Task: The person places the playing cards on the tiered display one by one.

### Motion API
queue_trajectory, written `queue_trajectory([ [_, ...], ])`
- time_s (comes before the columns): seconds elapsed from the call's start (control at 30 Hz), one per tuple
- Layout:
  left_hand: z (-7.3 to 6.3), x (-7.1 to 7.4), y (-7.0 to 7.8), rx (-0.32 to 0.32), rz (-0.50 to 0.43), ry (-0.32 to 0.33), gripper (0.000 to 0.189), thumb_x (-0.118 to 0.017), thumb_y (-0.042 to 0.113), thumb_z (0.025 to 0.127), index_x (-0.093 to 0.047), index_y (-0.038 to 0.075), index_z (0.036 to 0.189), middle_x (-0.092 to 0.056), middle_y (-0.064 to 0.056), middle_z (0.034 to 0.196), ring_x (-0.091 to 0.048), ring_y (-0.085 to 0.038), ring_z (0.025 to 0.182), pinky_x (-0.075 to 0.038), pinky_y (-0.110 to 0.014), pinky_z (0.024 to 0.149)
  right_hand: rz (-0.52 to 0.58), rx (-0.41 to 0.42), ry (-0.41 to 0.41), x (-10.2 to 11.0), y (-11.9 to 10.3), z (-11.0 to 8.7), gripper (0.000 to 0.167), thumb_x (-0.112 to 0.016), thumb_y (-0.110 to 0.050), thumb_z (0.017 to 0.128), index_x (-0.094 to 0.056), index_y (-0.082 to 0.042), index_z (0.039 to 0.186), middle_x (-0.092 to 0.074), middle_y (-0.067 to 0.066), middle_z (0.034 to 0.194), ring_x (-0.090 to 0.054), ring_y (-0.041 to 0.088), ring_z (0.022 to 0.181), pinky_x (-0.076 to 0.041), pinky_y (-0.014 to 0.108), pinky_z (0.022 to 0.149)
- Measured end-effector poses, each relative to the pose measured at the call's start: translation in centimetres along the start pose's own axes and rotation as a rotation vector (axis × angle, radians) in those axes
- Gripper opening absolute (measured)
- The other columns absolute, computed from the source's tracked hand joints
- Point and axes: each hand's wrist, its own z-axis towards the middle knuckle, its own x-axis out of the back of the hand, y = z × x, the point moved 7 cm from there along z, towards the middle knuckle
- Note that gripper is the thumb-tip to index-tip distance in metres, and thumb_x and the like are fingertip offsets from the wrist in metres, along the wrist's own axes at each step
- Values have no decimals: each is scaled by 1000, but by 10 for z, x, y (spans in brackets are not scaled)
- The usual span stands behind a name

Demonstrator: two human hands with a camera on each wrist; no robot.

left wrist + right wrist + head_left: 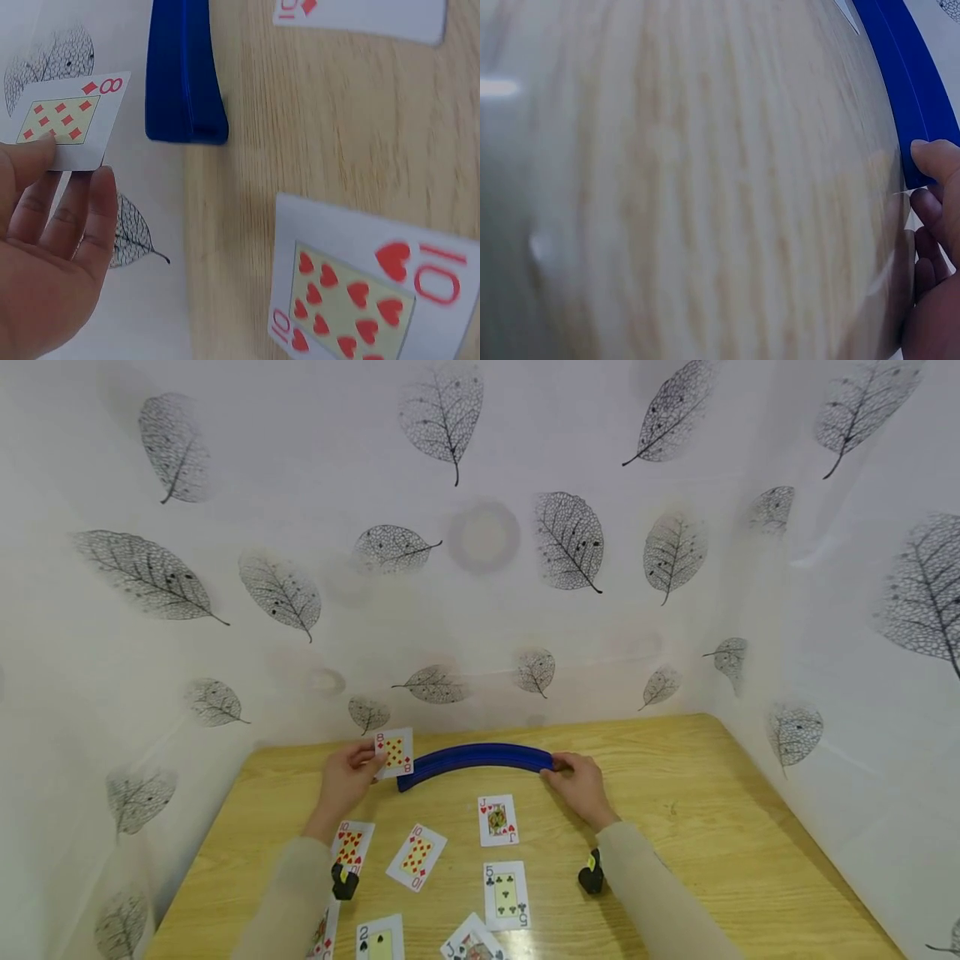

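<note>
My left hand (347, 783) pinches an eight of diamonds (397, 748) between thumb and fingers, its face turned toward me. The card is held up beside the left end of a curved blue card holder (480, 755). In the left wrist view a gap shows between the card (111, 112) and the holder's end (184, 90). My right hand (581, 783) grips the holder's right end; in the right wrist view the thumb lies on top of the blue holder (906, 75) and the fingers curl at its end. No other card is visible in the holder.
Several cards lie face up on the wooden table (712, 827): a jack of hearts (498, 821), five of clubs (506, 893), ten of diamonds (417, 857), ten of hearts (352, 842), two of spades (380, 941) and another jack (474, 943). Leaf-printed sheeting (480, 627) surrounds the table.
</note>
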Motion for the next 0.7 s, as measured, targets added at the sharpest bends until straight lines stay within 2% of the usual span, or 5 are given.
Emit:
queue_trajectory([
  [0.17,4,-18,8,-45,47,-26,26,-71,7,101,-70,-8,122,-75,-29,114,-74,-11,85,-62,-19,69,-8,2,6,2,0,0,34,-83,-15,92,-75,3,119,-77,15,104,-65,33,104,-51,53,98],
  [0.33,4,-34,19,-98,62,-30,21,-70,6,101,-72,-9,115,-75,-28,103,-72,-22,77,-58,-18,65,-2,-5,5,1,1,0,33,-83,-14,92,-75,2,119,-77,15,105,-64,34,105,-50,51,99],
  [0.43,5,-43,22,-102,50,-34,19,-70,5,101,-72,-9,113,-75,-28,99,-69,-22,72,-56,-17,64,-1,-1,8,1,0,0,33,-83,-15,91,-75,2,119,-77,14,104,-64,33,105,-50,50,98],
  [0.7,7,-63,27,-127,40,-23,16,-71,4,99,-73,-9,110,-75,-26,98,-71,-26,79,-58,-19,67,9,-1,0,1,-1,-1,33,-83,-15,91,-75,3,118,-77,14,104,-64,33,104,-51,52,98],
])
